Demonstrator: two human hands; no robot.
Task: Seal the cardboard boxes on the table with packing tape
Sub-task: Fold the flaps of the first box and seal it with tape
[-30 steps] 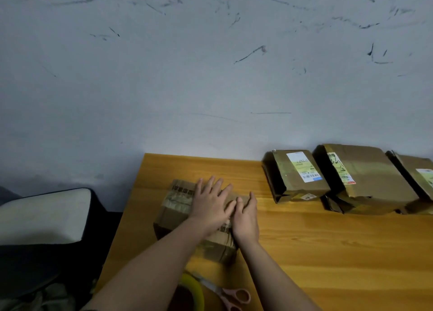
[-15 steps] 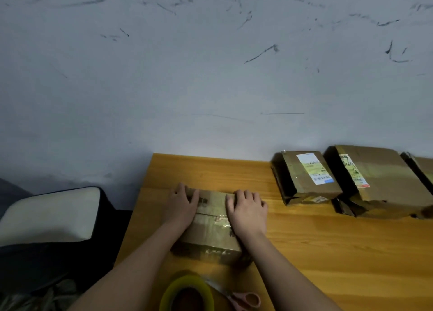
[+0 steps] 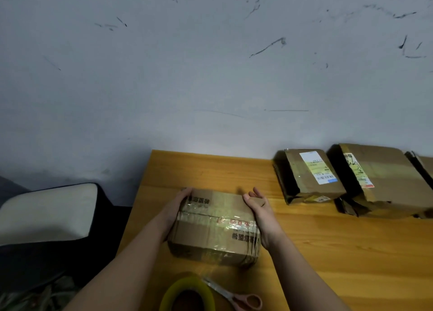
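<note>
Box: small brown cardboard box [image 3: 216, 226] with clear tape across its top, on the orange wooden table [image 3: 328, 252] near its left edge.
Left hand [image 3: 179, 209]: flat against the box's left side, fingertips curling over the far corner.
Right hand [image 3: 261, 213]: flat against the right side, fingers straight and together.
Near edge: yellow tape roll [image 3: 187, 294] beside pink-handled scissors [image 3: 236, 298].
Far right: other taped brown boxes [image 3: 309, 177], labelled.

Dim, bluish light fills the frame, brightest in a soft patch on the wall [image 3: 210, 142] just above the table [image 3: 328, 240]. Tape on the box [image 3: 215, 226] catches faint glare. Deep shadow swallows the lower left. Wide-angle distortion bends the edges; detail is soft and noisy throughout.
</note>
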